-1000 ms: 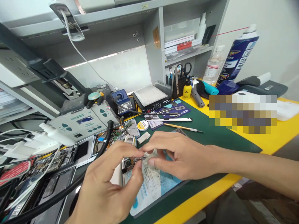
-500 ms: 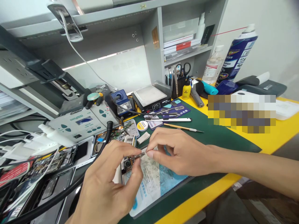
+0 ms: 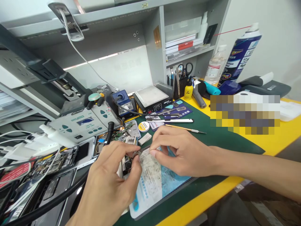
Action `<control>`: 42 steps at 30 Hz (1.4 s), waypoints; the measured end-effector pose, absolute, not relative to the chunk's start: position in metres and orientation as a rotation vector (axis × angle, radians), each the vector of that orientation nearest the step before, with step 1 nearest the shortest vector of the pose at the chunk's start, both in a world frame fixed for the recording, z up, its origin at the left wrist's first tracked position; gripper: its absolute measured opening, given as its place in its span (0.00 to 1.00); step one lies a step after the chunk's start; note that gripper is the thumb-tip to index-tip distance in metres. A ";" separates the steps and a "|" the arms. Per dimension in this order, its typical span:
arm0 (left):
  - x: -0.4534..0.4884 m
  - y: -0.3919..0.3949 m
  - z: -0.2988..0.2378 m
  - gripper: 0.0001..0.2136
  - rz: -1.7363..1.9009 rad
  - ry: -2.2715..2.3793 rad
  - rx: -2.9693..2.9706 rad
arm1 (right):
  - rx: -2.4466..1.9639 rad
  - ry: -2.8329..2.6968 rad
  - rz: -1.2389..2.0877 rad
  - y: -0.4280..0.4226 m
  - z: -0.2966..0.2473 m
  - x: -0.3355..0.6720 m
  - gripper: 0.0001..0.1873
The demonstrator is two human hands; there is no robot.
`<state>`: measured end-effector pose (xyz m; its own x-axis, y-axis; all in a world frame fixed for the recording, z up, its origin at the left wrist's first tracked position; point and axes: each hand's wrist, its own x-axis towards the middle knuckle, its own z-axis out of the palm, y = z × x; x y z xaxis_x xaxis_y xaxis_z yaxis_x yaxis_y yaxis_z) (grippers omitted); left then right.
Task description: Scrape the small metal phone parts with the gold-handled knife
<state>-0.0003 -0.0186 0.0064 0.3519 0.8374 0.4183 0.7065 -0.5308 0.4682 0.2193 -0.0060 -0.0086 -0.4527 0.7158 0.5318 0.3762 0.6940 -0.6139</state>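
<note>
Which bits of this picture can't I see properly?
All in the head view:
The small part at the left hand: too tiny to name, and that hand partly covers it.
Whether the right hand pinches anything: the hand itself hides that.
What's behind the pixel blocks: they blot it out.
The right forearm: cut off by the right edge.

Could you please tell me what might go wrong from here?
The small part pinched in the left hand might slip and drop onto the printed mat below. It could also land among the circuit boards nearby and be hard to spot. The right hand might nudge the yellow-handled tool lying just beyond it.
</note>
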 end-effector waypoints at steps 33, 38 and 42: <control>-0.024 0.003 0.006 0.10 0.775 1.368 2.754 | -1.198 -1.817 0.938 -0.005 -0.002 0.222 0.03; -0.039 0.020 0.000 0.21 0.560 1.343 2.722 | -1.171 -1.837 0.887 -0.007 -0.002 0.221 0.03; -0.039 0.027 -0.004 0.23 0.451 1.354 2.660 | -1.159 -1.861 0.859 -0.008 0.001 0.219 0.03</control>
